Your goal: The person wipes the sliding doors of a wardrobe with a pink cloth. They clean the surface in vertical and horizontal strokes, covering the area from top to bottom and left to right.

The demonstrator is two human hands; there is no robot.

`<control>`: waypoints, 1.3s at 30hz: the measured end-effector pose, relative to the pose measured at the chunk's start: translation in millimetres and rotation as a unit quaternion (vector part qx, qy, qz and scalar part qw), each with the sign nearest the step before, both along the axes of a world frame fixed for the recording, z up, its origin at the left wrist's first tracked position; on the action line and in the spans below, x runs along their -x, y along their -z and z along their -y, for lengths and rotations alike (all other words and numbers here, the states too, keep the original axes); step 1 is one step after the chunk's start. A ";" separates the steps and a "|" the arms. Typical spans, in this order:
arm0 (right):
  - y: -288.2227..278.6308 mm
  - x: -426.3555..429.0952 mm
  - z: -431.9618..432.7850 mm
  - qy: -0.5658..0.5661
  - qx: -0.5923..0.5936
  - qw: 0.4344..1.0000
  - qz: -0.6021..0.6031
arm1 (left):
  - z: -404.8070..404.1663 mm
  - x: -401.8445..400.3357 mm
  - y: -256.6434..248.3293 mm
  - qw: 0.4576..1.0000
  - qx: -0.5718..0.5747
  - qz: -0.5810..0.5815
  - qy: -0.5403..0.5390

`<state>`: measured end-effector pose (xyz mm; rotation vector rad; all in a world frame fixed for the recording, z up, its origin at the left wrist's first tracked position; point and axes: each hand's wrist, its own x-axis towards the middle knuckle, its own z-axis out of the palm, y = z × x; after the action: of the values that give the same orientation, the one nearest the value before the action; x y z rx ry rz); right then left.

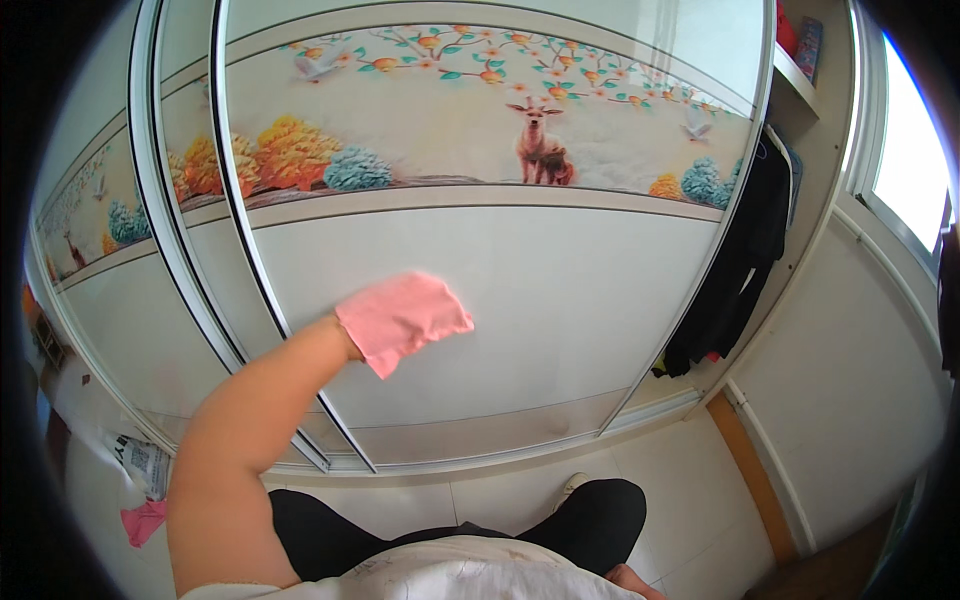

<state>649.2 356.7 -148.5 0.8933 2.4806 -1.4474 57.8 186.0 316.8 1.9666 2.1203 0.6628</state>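
Note:
A pink cloth covers my left hand, pressed flat against the white lower panel of a sliding wardrobe door. The cloth hides my fingers. My left arm reaches up from the lower left. My right hand shows only in part at the bottom edge, beside my right knee; its fingers are mostly out of the frame. Above the cloth, the door carries a printed band with a deer, trees and fruit branches.
Dark clothes hang in the open wardrobe section at right, near a window. A metal door track runs along the floor. At left on the tiles lie a printed plastic bag and another pink cloth.

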 end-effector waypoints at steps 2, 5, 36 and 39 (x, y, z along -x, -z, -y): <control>-7.1 -1.5 2.2 -0.004 0.000 1.000 0.005 | 7.5 6.6 -19.9 0.940 -0.260 -0.183 0.123; -11.0 1.7 7.6 -0.005 0.000 1.000 0.005 | -4.4 -2.4 -109.1 0.882 -0.272 -0.385 -0.017; -21.3 -3.1 -2.4 -0.005 -0.069 0.998 -0.012 | 79.5 20.1 26.1 0.957 -0.215 -0.195 -0.010; -27.0 -4.5 -10.9 0.042 0.057 0.990 0.120 | 60.5 -14.6 -75.4 0.855 -0.220 -0.436 -0.177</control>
<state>653.8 367.6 -121.5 1.0901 2.1881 -1.3981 72.4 125.4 392.2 2.4490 3.1571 0.3298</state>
